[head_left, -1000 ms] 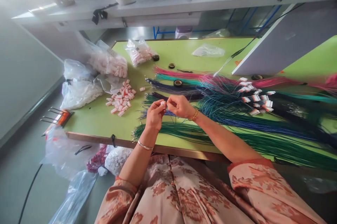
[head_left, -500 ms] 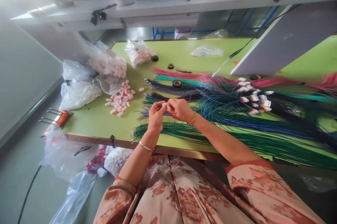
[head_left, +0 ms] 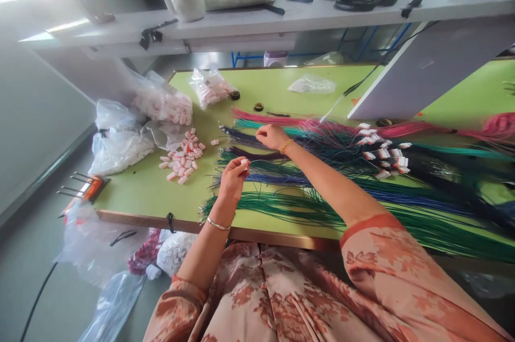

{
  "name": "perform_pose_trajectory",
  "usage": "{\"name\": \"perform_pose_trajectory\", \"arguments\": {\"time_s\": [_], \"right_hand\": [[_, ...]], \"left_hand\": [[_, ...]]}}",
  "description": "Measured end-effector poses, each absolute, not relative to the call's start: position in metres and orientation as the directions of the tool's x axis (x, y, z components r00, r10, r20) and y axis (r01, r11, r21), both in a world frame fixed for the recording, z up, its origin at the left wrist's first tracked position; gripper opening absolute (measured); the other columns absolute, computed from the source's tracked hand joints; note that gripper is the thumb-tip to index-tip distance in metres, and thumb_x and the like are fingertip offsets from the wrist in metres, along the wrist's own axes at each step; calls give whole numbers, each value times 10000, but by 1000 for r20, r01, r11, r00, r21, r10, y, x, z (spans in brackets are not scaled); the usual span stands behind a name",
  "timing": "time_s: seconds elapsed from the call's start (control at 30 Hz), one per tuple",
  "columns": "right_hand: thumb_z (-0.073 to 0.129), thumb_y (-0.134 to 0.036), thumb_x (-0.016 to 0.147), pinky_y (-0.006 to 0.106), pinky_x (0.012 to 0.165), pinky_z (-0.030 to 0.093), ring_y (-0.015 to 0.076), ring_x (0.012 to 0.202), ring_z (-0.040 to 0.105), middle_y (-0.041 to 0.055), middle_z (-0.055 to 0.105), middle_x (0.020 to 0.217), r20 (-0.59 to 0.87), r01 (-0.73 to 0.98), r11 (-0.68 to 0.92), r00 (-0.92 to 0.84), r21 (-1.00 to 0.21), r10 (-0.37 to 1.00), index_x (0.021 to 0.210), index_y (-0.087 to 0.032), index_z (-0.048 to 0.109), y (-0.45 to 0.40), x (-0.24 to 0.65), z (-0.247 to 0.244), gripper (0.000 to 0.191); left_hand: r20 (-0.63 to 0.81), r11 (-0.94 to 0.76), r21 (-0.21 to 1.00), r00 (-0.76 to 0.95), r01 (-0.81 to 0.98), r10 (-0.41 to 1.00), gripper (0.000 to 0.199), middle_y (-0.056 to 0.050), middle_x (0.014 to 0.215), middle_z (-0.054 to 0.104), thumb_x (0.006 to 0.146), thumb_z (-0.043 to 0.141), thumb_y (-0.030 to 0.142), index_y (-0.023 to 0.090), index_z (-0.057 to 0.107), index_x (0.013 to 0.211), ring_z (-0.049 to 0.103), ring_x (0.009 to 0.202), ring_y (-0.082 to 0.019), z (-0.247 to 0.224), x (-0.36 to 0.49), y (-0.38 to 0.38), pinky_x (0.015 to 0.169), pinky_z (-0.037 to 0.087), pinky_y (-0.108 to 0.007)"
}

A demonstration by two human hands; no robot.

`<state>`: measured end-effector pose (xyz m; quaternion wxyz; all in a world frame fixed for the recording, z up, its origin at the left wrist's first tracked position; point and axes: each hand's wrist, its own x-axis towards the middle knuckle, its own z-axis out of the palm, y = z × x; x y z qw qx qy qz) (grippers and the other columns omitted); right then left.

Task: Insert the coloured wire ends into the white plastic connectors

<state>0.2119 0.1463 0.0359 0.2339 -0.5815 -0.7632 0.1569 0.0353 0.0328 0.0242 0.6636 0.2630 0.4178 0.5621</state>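
My left hand pinches a small white connector housing between thumb and fingers. Thin wires trail from that housing toward the right. Over the ends of the teal bundle and the dark navy bundle, my right hand is closed, fingers curled down. Whatever is at its fingertips is too small to make out. Below lie blue wires and a green wire bundle. To the left of my hands is a loose pile of white-and-orange connector housings.
Clear bags of housings stand at the back left. Tape rolls lie behind the pink wires. Wired connectors cluster at right. A shelf spans the back, with an upright panel on the right.
My right hand has left my left hand and moved up to the teal and navy wire ends. The left hand, still holding the housing, has shifted slightly down and left.
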Motion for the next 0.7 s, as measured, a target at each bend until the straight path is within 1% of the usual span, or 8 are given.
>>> {"name": "perform_pose_trajectory", "arguments": {"time_s": [0.1,0.17,0.27,0.33,0.5,0.57,0.7], "right_hand": [[618,-271,797,283,726,429,198,820,626,79,735,943,53,919,185,-178,-347,983,852,-200,742,170,197,24,153],[625,-287,801,290,733,429,207,851,630,84,733,985,8,945,155,-159,-287,987,862,-213,744,177,190,17,153],[580,-278,841,285,729,418,202,861,628,88,730,993,-7,955,154,-161,-254,987,878,-212,732,181,188,12,170],[532,-271,876,282,722,409,203,866,626,93,725,1004,6,951,186,-190,-247,982,914,-210,716,182,192,10,198],[465,-239,915,293,701,391,232,859,625,158,707,1006,36,948,252,-250,-192,968,1083,-165,651,185,204,10,261],[460,-228,911,290,690,386,228,840,620,161,706,1002,67,947,241,-232,-212,970,1084,-152,647,187,208,12,265],[513,-206,854,258,674,387,176,766,590,91,715,922,76,905,209,-195,-371,978,961,-158,677,193,208,15,201]], "left_hand": [[-287,257,807,27,-532,958,274,-14,769,650,584,797,173,140,672,826,553,663,-69,22,34,32,627,426,-197],[-303,272,800,31,-535,953,289,-17,774,653,577,802,179,136,669,830,557,663,-71,20,32,32,635,427,-203],[-316,285,793,37,-538,948,303,-24,785,660,572,809,194,137,668,835,563,666,-75,18,30,32,636,423,-208],[-323,295,788,45,-541,945,298,-24,786,662,568,808,193,140,671,827,562,670,-78,16,30,33,631,420,-209],[-332,311,777,64,-547,941,302,-28,790,662,572,801,189,138,670,840,558,672,-79,14,29,34,630,424,-209],[-339,317,773,64,-549,939,313,-27,792,661,574,802,188,135,666,851,558,671,-76,14,28,34,634,426,-207],[-330,311,776,67,-549,942,294,-21,790,655,585,791,182,139,665,848,552,668,-74,16,27,33,626,419,-204]]}}
